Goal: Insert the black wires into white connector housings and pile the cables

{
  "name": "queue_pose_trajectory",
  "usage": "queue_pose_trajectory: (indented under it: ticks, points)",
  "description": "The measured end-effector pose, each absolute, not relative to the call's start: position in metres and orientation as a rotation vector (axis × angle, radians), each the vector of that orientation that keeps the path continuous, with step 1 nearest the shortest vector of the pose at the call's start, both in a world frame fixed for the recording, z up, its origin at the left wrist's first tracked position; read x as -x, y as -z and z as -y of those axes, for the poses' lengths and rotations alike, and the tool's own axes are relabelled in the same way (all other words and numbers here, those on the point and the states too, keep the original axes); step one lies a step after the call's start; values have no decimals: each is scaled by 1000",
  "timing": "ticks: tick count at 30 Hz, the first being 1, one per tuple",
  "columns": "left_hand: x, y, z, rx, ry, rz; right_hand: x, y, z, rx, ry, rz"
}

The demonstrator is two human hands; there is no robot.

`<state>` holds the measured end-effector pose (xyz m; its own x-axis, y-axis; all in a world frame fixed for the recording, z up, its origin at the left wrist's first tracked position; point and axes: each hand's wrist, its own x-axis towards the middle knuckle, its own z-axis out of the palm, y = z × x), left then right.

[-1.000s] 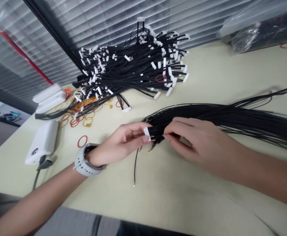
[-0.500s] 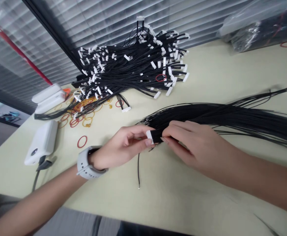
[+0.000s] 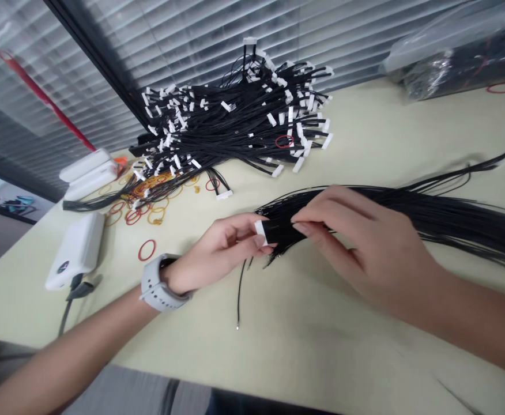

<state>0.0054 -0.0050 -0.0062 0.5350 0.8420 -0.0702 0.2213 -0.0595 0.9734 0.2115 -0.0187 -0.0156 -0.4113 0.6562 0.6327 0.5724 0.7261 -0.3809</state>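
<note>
My left hand, with a grey watch on its wrist, pinches a small white connector between thumb and fingers. My right hand is closed on thin black wires just right of that connector, at the near end of a long loose bundle of black wires that runs off to the right. One single wire hangs loose from the bundle toward me.
A big pile of black wires with white connectors lies at the back. Rubber bands are scattered left of it, beside white devices. Plastic bags of parts sit at the far right. Window blinds run behind the pale table.
My right hand has risen slightly and re-pinched the wires by the connector. My left hand holds the connector in nearly the same spot.
</note>
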Motion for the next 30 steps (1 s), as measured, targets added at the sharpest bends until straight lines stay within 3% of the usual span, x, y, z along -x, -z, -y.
queue_pose_trajectory:
  ticks: [5, 13, 25, 30]
  points:
    - [-6, 5, 3, -1512, -677, -901, -212, 15, 25, 743, -156, 2308]
    - [-7, 6, 3, -1411, -738, -962, -211, 28, 23, 764, 388, 2590]
    - [-7, 6, 2, -1373, -736, -967, -222, 26, 12, 790, 389, 2697]
    - [-5, 6, 2, -1373, -725, -954, -223, 28, 10, 819, 220, 2649]
